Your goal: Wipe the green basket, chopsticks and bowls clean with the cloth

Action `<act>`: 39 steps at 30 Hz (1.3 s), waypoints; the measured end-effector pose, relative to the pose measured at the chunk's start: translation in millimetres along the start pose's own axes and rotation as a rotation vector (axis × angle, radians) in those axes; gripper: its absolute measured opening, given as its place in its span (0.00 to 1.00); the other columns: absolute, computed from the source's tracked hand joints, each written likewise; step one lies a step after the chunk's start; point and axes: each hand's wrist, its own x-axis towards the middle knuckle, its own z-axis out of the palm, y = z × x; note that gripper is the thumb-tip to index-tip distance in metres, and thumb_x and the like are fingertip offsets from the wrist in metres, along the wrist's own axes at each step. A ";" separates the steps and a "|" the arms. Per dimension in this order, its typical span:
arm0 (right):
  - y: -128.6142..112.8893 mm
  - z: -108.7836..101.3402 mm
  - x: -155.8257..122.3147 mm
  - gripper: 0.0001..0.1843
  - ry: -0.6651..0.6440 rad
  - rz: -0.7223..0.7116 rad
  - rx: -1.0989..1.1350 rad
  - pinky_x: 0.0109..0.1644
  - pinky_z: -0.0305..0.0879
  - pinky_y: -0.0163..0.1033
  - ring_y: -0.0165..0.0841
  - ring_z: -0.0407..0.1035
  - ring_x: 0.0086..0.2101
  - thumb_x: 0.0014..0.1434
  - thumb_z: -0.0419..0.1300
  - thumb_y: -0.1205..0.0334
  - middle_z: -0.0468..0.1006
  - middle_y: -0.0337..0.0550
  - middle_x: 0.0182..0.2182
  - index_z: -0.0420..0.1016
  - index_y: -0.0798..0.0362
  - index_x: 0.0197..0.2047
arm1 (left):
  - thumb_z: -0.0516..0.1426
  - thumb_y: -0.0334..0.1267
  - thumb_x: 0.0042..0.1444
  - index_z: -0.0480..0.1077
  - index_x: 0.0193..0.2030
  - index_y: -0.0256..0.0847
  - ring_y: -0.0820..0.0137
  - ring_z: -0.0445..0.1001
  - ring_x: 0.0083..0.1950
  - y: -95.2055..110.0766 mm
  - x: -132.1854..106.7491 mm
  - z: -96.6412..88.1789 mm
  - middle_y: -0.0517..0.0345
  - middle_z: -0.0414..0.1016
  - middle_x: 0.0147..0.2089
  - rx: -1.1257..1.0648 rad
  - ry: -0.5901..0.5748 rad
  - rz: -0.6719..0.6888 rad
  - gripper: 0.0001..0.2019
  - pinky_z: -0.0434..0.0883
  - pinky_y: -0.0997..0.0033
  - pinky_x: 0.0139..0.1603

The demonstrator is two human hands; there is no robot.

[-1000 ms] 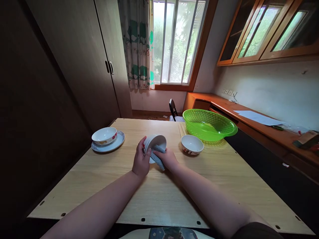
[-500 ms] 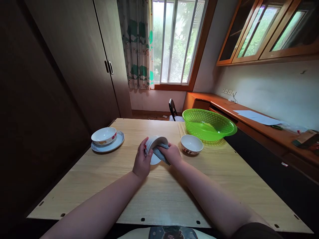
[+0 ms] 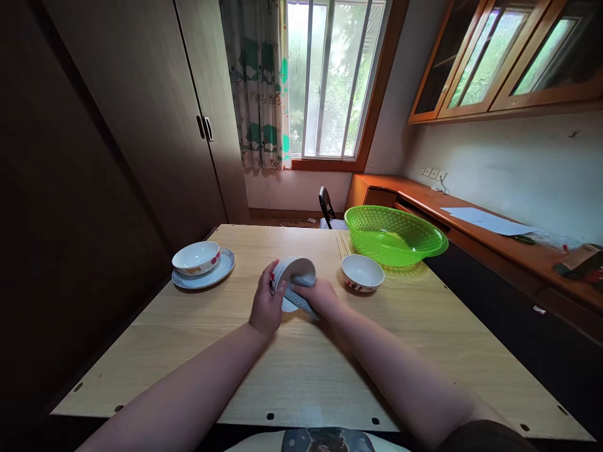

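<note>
My left hand (image 3: 266, 306) grips a white bowl (image 3: 293, 274) with a red pattern, tilted on its side above the middle of the wooden table (image 3: 301, 370). Against the bowl's underside my right hand (image 3: 321, 295) presses a grey-blue cloth (image 3: 301, 300), fingers closed round it. A second white bowl (image 3: 362, 273) stands upright just to the right. At the left, a third white bowl (image 3: 196, 257) rests on a pale blue plate (image 3: 207, 276).
A green plastic basket (image 3: 394, 233) sits at the table's far right, with chopsticks (image 3: 341, 243) beside it. A dark chair (image 3: 326, 206) stands beyond the table. A wooden counter (image 3: 475, 238) with papers runs along the right wall; wardrobe doors stand at left.
My right hand slid the cloth up over the bowl's side, then back down beneath it. The left hand keeps the bowl tilted in the same place.
</note>
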 end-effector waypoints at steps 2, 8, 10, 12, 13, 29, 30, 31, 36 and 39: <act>-1.0 -7.3 3.8 0.18 0.025 -0.027 -0.111 0.41 0.70 0.43 0.40 0.75 0.37 0.46 0.66 0.51 0.82 0.42 0.36 0.79 0.50 0.40 | 0.53 0.45 0.59 0.60 0.61 0.45 0.61 0.64 0.61 -1.2 0.6 0.4 0.50 0.65 0.61 -0.001 -0.013 -0.023 0.24 0.61 0.58 0.62; -8.4 -23.9 6.2 0.19 0.188 -0.109 -0.459 0.34 0.65 0.38 0.38 0.74 0.33 0.49 0.63 0.44 0.81 0.43 0.32 0.79 0.49 0.37 | 0.53 0.45 0.59 0.60 0.61 0.45 0.62 0.66 0.59 -2.2 -1.4 3.4 0.50 0.66 0.60 0.002 -0.039 -0.092 0.24 0.62 0.60 0.60; -8.8 -24.0 4.9 0.18 0.189 -0.113 -0.487 0.34 0.64 0.37 0.37 0.74 0.33 0.50 0.62 0.43 0.81 0.43 0.32 0.79 0.48 0.36 | 0.54 0.46 0.58 0.61 0.61 0.45 0.62 0.66 0.58 -1.7 -2.5 3.9 0.50 0.67 0.59 0.003 -0.028 -0.099 0.23 0.63 0.60 0.60; -6.8 -20.9 3.8 0.17 0.157 -0.099 -0.456 0.34 0.64 0.37 0.37 0.74 0.34 0.51 0.61 0.44 0.81 0.43 0.32 0.79 0.48 0.37 | 0.54 0.45 0.58 0.61 0.60 0.46 0.62 0.66 0.58 -1.4 -3.0 4.1 0.51 0.66 0.60 0.005 -0.020 -0.093 0.23 0.62 0.60 0.60; -5.0 -18.2 3.3 0.16 0.136 -0.092 -0.423 0.34 0.65 0.37 0.37 0.74 0.34 0.52 0.61 0.46 0.81 0.42 0.33 0.79 0.48 0.37 | 0.54 0.45 0.59 0.61 0.60 0.46 0.62 0.66 0.59 -1.4 -3.1 4.2 0.51 0.66 0.60 0.002 -0.019 -0.089 0.23 0.62 0.60 0.60; 1.2 -14.0 9.8 0.17 -0.025 0.001 -0.232 0.36 0.66 0.38 0.38 0.74 0.35 0.45 0.67 0.51 0.81 0.41 0.34 0.80 0.50 0.38 | 0.53 0.47 0.59 0.60 0.61 0.44 0.61 0.67 0.58 -3.2 0.9 4.1 0.50 0.67 0.59 -0.041 -0.007 -0.101 0.24 0.63 0.58 0.59; 0.0 -17.5 11.0 0.18 -0.009 -0.005 -0.269 0.36 0.65 0.37 0.37 0.74 0.34 0.46 0.67 0.50 0.81 0.41 0.34 0.80 0.50 0.39 | 0.54 0.47 0.59 0.60 0.60 0.44 0.61 0.67 0.58 -3.4 0.9 4.6 0.50 0.67 0.59 -0.047 -0.015 -0.107 0.24 0.64 0.58 0.59; -1.3 -20.5 11.8 0.18 0.016 -0.005 -0.307 0.35 0.64 0.36 0.36 0.74 0.34 0.46 0.66 0.49 0.81 0.41 0.34 0.79 0.50 0.39 | 0.54 0.47 0.58 0.61 0.60 0.45 0.61 0.67 0.58 -3.6 0.9 5.2 0.50 0.67 0.59 -0.051 -0.023 -0.115 0.24 0.64 0.58 0.59; -7.6 -27.1 10.9 0.21 0.111 0.021 -0.458 0.33 0.61 0.35 0.36 0.73 0.33 0.47 0.65 0.45 0.81 0.44 0.33 0.78 0.52 0.39 | 0.54 0.46 0.58 0.61 0.60 0.45 0.62 0.66 0.59 -3.0 -0.4 7.5 0.51 0.67 0.59 -0.057 -0.031 -0.141 0.23 0.63 0.60 0.59; -7.0 -22.4 8.3 0.18 0.051 0.022 -0.455 0.34 0.62 0.35 0.36 0.73 0.34 0.48 0.65 0.47 0.81 0.43 0.34 0.79 0.50 0.39 | 0.53 0.46 0.59 0.61 0.60 0.45 0.62 0.67 0.58 -3.3 -0.5 7.4 0.50 0.68 0.58 -0.087 -0.028 -0.163 0.23 0.64 0.61 0.58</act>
